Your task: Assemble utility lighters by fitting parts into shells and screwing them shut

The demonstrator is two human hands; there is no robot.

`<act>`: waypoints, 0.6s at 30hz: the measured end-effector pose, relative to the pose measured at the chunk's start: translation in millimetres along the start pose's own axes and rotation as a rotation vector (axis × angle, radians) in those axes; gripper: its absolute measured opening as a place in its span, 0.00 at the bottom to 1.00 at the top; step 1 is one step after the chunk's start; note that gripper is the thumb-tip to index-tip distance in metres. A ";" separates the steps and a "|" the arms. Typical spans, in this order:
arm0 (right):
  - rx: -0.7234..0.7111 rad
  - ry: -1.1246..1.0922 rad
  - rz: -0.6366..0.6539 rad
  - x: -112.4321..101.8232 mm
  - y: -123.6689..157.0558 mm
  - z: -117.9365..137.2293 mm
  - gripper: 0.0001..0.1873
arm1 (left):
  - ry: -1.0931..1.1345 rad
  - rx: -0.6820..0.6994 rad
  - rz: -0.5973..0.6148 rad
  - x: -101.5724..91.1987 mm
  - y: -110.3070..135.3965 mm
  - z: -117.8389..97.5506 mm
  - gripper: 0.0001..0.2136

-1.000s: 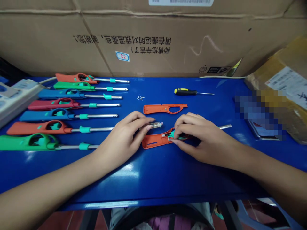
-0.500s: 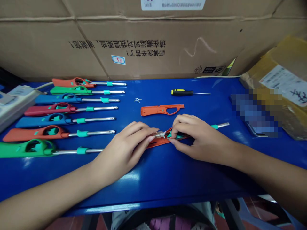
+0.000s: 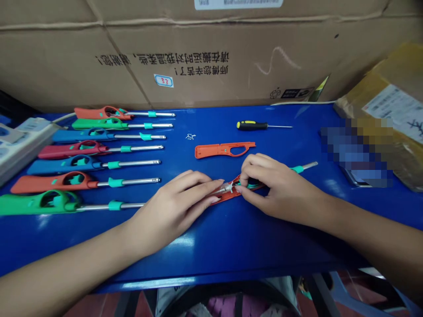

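Observation:
In the head view, an opened orange lighter shell (image 3: 227,196) lies on the table under both hands, its metal tube (image 3: 310,165) and green slider (image 3: 297,169) pointing right. My left hand (image 3: 176,209) is closed with thumb and fingers on a clear fuel tank (image 3: 222,189), which lies in or just over the shell. The tank's pale valve end faces my right hand (image 3: 276,187). That hand pinches at the shell beside the valve and green inner parts; what is between its fingertips is too small to make out. Behind them lies the orange shell's other half (image 3: 211,151).
Several assembled lighters (image 3: 66,163) lie in a column at left, beside a white power strip (image 3: 20,143). Small screws (image 3: 191,137) and a screwdriver (image 3: 253,125) lie behind. A blurred phone (image 3: 358,154) and a wrapped parcel (image 3: 396,105) are at right; a cardboard box (image 3: 198,44) stands behind.
My left hand has shifted slightly right with the clear tank, whose valve end now sits nearer my right fingertips. My right hand keeps its pinch. The whole view has moved a little.

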State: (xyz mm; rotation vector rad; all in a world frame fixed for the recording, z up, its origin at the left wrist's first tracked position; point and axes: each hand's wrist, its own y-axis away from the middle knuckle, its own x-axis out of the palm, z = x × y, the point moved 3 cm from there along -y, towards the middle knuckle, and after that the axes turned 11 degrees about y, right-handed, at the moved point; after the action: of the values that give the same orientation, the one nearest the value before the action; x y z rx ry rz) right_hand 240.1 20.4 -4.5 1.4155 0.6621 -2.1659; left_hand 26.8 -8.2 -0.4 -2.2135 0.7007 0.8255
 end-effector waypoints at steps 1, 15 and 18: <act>-0.017 -0.014 -0.015 -0.4 -0.2 0.4 0.05 | -0.008 0.002 -0.002 0.1 0.2 0.8 0.14; -0.064 0.013 -0.038 0.4 1.0 -0.3 0.05 | 0.012 -0.039 0.026 3.3 1.2 2.4 0.14; -0.053 0.005 -0.049 0.0 1.3 -0.6 0.05 | 0.023 -0.047 0.040 4.2 2.2 3.4 0.14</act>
State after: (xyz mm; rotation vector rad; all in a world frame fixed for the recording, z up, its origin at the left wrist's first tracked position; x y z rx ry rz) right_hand 241.3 19.7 -4.9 1.3919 0.7582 -2.1661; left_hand 27.0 -8.2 -6.3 -2.2606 0.7459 0.8455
